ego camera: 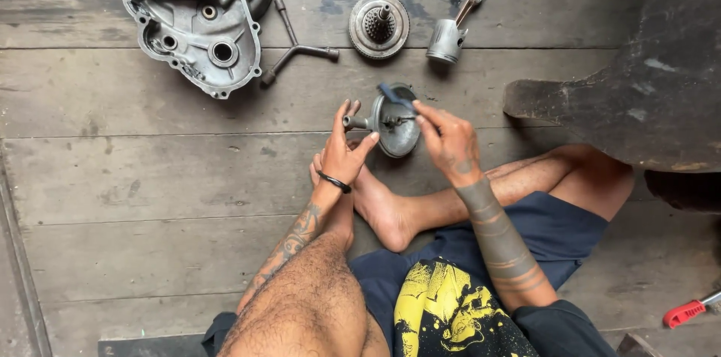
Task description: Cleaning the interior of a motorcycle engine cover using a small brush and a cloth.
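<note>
Gripping the stub shaft of a round metal engine part [396, 132], the left hand [347, 148] holds it upright over the wooden floor [150, 177], just ahead of a bare foot [379, 207]. Right beside it, the right hand [447, 139] is closed around a small dark brush [394, 94] whose tip touches the part's upper rim. Beyond both hands lie a clutch hub [378, 25], a piston with rod [452, 30], a three-armed wrench [294, 45] and an engine case cover [199, 15]. Far off by the right elbow lies a red-handled tool [687, 313].
</note>
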